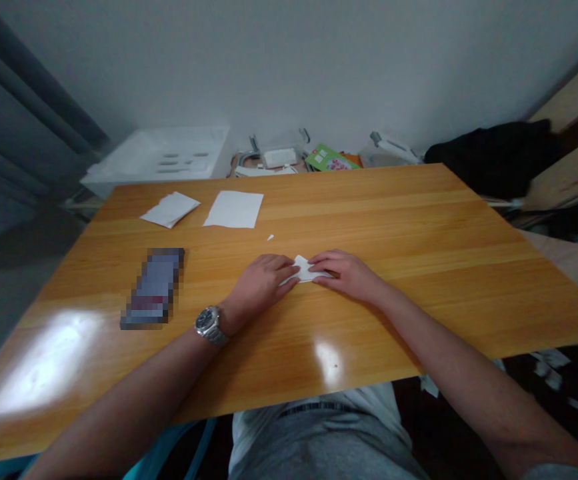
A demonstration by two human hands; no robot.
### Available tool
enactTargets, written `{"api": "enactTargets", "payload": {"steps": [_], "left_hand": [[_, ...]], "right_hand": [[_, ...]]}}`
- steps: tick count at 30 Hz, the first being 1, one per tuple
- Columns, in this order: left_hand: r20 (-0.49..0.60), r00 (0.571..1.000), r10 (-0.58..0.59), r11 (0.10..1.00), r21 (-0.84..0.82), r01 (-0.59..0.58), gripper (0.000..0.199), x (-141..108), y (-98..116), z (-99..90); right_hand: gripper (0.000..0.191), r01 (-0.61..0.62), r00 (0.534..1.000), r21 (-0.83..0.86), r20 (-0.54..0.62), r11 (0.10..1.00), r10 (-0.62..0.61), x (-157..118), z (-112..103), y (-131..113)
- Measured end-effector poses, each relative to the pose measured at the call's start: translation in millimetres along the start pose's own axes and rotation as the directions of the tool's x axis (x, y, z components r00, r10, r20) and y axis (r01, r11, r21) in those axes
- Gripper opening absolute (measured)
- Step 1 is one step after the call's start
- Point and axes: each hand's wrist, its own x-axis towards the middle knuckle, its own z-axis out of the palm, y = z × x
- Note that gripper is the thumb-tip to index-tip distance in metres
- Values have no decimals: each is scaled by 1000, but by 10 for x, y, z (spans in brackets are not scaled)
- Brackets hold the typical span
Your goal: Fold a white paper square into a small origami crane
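Note:
A small piece of folded white paper (305, 270) lies on the wooden table (393, 220) in front of me, its peak pointing away. My left hand (266, 280) has its fingers pressed together on the paper's left side. On the right side, my right hand (343, 270) grips the paper between thumb and fingers. Both hands hide parts of its edges. Just beyond them is a tiny white paper scrap (271, 237).
Farther back lie a square white sheet (236, 209) and a folded white paper (171, 209). A blurred-out phone-like device (153, 287) rests at left. Behind the table stand a white plastic tray (159, 153), a green booklet (331, 159) and dark cloth (493, 157).

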Motion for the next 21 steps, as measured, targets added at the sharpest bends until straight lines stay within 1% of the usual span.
{"api": "enactTargets", "payload": {"steps": [4, 7, 10, 13, 16, 19, 21], "left_hand": [[-14, 1000, 1, 1000, 6, -1, 32, 0, 6, 6], [-27, 1000, -3, 1000, 16, 4, 34, 1, 22, 7], [-58, 998, -31, 999, 21, 32, 33, 7, 43, 4], [-59, 994, -91, 995, 36, 93, 29, 15, 73, -25], [-35, 983, -180, 981, 71, 182, 31, 19, 109, -77], [-30, 967, -252, 964, 75, 254, 32, 15, 129, -115], [-32, 960, -279, 958, 51, 281, 32, 9, 127, -121]], "right_hand": [[16, -2, 1000, 18, -27, 1000, 3, 5, -5, -17], [16, 3, 999, 8, -52, 1000, -3, 12, -5, -55], [16, 7, 995, -19, -101, 1000, -9, 22, 10, -106], [16, -1, 990, -54, -142, 999, -6, 33, 25, -161], [18, -7, 985, -91, -174, 996, -9, 43, 17, -217], [24, 15, 974, -151, -220, 988, -48, 42, -8, -263], [25, 22, 965, -231, -250, 973, -81, 33, -23, -284]]}}
